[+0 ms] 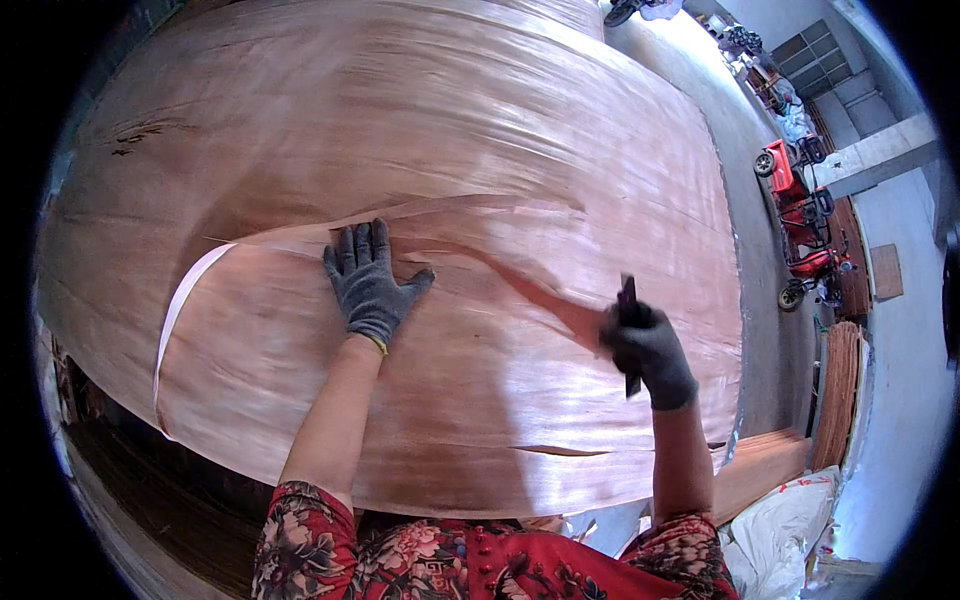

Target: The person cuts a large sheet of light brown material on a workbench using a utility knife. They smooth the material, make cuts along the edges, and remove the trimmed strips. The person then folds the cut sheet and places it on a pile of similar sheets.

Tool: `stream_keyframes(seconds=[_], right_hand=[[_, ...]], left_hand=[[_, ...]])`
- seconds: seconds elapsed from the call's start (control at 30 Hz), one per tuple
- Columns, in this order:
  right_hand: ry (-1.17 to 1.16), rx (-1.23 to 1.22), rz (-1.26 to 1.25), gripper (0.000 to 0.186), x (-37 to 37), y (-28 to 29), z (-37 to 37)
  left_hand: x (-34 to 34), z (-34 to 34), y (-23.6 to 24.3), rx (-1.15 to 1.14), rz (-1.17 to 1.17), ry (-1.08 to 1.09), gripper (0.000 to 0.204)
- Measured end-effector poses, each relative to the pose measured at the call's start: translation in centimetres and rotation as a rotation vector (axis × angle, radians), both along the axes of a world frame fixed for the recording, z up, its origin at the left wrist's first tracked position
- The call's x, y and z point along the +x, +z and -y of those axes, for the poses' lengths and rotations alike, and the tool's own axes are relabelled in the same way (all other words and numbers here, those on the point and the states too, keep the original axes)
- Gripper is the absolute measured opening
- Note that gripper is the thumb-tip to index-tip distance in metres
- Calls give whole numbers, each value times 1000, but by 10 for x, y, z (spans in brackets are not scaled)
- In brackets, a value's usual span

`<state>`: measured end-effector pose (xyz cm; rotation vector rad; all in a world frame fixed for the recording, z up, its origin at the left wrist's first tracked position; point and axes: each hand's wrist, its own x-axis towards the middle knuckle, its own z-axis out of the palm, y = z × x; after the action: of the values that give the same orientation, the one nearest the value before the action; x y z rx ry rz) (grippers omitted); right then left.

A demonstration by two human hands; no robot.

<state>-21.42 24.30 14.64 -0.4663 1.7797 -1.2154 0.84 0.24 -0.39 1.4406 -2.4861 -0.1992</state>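
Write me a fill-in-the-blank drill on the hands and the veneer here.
1. The left hand lies ____ on the veneer sheet.
2. The right hand holds a dark ____.
3. Both hands wear grey ____.
4. Red vehicles stand to the person's ____.

Missing words: flat; tool; gloves; right

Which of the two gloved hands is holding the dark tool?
The right hand: its fist grips a dark tool at the veneer sheet's split. The left hand holds nothing and lies flat, fingers spread, on the veneer.
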Motion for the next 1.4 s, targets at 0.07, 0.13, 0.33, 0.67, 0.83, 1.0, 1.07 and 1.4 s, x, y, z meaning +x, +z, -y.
stream_keyframes(seconds=[0.07,0.13,0.33,0.67,0.83,1.0,1.07,1.4], right_hand=[[417,-175,189,26,8,12,-5],[622,-362,597,36,0,-7,5],[-345,-575,600,22,-13,-140,61],[-224,-110,335,16,-10,-161,70],[-288,-42,283,13,2,-133,80],[-323,-62,208,12,1,-129,72],[-316,-101,259,10,12,-129,84],[-423,-150,150,9,8,-144,65]], left_hand=[[3,0,3,22,-4,6,100],[-6,-5,4,36,-2,-7,100],[-16,-4,-2,-40,-52,-22,104],[54,32,23,-356,-225,-317,121],[88,92,33,-438,70,-328,75],[180,133,30,-762,41,-35,32],[357,155,14,-446,195,378,23],[129,-39,36,-127,-180,-240,73]])
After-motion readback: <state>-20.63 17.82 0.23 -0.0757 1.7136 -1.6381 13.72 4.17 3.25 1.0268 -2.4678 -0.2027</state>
